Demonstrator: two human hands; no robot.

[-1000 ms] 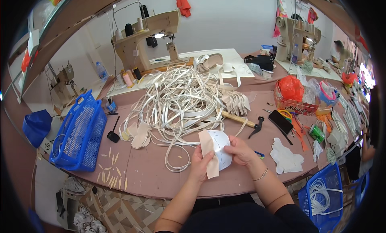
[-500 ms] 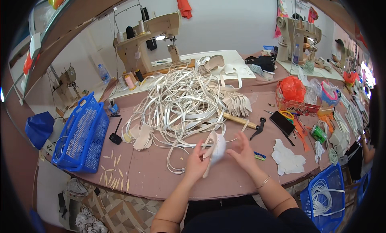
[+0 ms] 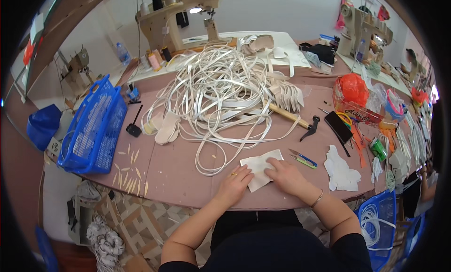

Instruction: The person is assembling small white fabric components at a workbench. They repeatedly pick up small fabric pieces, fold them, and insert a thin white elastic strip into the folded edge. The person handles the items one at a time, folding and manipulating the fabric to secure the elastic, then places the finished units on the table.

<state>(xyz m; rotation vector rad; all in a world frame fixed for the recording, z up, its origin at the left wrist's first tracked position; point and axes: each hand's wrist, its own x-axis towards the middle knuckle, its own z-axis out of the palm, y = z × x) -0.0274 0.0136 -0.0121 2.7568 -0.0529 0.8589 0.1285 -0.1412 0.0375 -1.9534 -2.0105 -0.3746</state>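
Note:
A cream, roughly square piece of leather or fabric (image 3: 257, 167) lies flat on the table close in front of me. My left hand (image 3: 235, 183), with a ring on one finger, rests its outstretched fingers along the piece's left edge. On the other side my right hand (image 3: 287, 177) presses bent fingertips onto the right part, thumb a little apart. To the right of the piece lie small thread snips (image 3: 304, 159) with blue and green handles. Beyond it spreads a big tangle of cream and white straps (image 3: 225, 98).
A hammer (image 3: 293, 118) lies beside the straps, a phone (image 3: 338, 126) to its right. White scraps (image 3: 340, 171) are near the right edge. A blue basket (image 3: 94, 131) stands left, another blue basket (image 3: 383, 211) low right. A sewing machine (image 3: 164, 28) stands behind. Stacked cut pieces (image 3: 289, 94) adjoin the straps.
The piece was held up between my hands, blurred and on edge; now it lies flat on the table under them. The view has tipped downward.

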